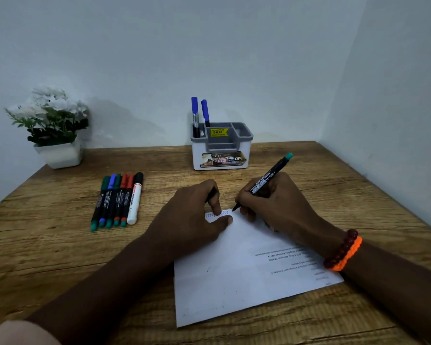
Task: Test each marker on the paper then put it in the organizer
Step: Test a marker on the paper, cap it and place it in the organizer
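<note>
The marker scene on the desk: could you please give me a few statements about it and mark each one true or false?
1. Two blue-capped markers stand in the organizer. True.
2. The right hand holds a red-ended marker. False: the marker it holds has a teal end.
3. The left hand rests on the paper. True.
4. Six markers lie in a row left of the paper. True.
5. The potted plant stands right of the organizer. False: it stands at the far left of the desk.
6. The paper is free of marks. False: a blue scribble shows near its top edge.
</note>
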